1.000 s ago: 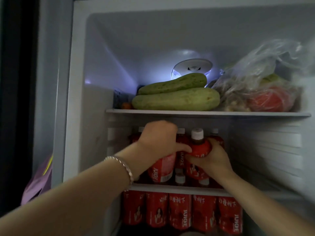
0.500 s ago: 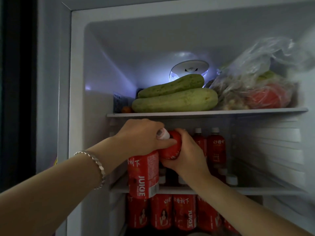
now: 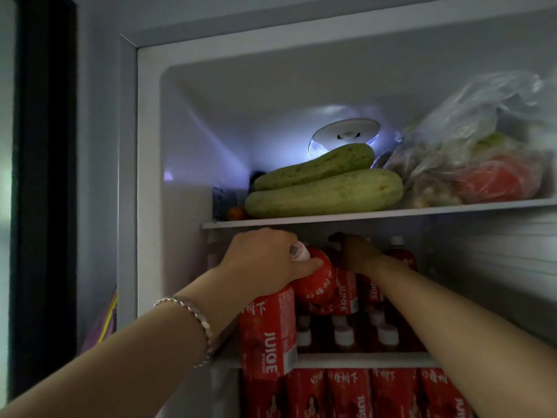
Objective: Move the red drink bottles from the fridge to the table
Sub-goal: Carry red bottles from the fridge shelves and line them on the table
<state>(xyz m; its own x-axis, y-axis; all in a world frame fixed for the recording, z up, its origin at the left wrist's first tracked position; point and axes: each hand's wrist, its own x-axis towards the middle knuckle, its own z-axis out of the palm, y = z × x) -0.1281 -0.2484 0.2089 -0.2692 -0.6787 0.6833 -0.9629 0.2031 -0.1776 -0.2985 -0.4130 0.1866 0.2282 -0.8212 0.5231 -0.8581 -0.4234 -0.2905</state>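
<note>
Hands work the fridge's middle shelf (image 3: 361, 359): the left hand (image 3: 265, 260) is clamped over the tops of two red bottles, one upright bottle (image 3: 268, 333) at the shelf's front edge and one tilted bottle (image 3: 316, 282) leaning right. The right hand (image 3: 358, 254) reaches deeper, curled over a standing bottle (image 3: 373, 288) behind; whether it has closed is unclear.

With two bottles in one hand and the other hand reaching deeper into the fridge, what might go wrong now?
1. The left hand holds two red juice bottles by their tops: one upright, one tilted. That grip looks weak, so the tilted one may slip.
2. The right hand reaches among tightly packed bottles under the shelf; pulling one out could tip its neighbours.
</note>
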